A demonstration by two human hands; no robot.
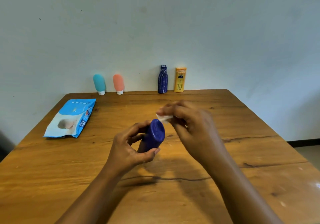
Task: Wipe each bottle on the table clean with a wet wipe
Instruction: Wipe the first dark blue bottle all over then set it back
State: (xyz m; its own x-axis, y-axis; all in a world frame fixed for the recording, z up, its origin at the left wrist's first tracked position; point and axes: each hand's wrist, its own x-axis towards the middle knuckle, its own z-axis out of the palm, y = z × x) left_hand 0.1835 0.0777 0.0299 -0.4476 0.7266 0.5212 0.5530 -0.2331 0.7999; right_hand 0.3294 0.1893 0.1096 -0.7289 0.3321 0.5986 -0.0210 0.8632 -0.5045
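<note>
My left hand [131,149] grips a dark blue bottle [155,134] above the middle of the table, tilted so its flat end faces me. My right hand [188,121] pinches a folded white wet wipe [163,118] against the far upper edge of that bottle. Along the table's far edge by the wall stand a teal tube bottle [99,83], a coral tube bottle [118,83], a patterned blue bottle [162,79] and a yellow lotion bottle [180,79], all upright.
A blue pack of wet wipes [71,119] lies flat at the left of the wooden table [242,137]. A pale wall rises directly behind the table. Floor shows past the table's right edge.
</note>
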